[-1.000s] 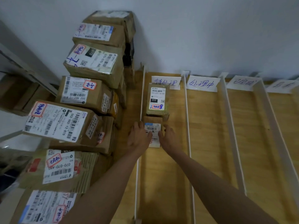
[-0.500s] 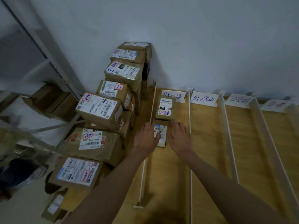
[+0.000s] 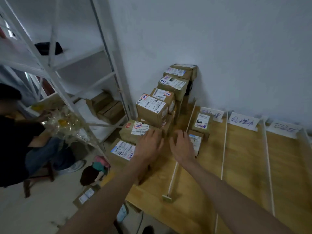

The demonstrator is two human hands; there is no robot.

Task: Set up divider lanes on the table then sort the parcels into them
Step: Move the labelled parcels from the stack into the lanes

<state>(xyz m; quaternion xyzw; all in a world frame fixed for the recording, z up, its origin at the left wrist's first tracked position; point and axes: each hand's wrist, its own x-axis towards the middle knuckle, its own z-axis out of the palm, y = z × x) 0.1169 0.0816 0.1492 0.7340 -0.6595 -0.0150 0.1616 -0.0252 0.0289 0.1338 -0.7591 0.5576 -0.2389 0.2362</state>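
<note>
White divider strips [image 3: 224, 146] split the wooden table [image 3: 244, 166] into lanes, each with a handwritten paper label [image 3: 242, 122] at the wall. Two small parcels lie in the leftmost lane: one near the wall [image 3: 201, 123] and one closer to me [image 3: 196, 141]. A stack of brown parcels [image 3: 152, 110] stands at the table's left end. My left hand [image 3: 148, 146] reaches with straight fingers over a parcel [image 3: 135, 130] in that stack. Beside the closer lane parcel hovers my right hand [image 3: 181, 146], fingers relaxed, holding nothing.
A white metal shelf rack [image 3: 104, 53] with boxes [image 3: 108, 107] stands left of the table. A seated person [image 3: 20, 141] in dark clothes works at the far left. More parcels [image 3: 85, 196] and a bag [image 3: 94, 171] lie on the floor.
Both hands have left the small parcel in the leftmost lane and moved left toward the stack. The view has swung left and pulled back.
</note>
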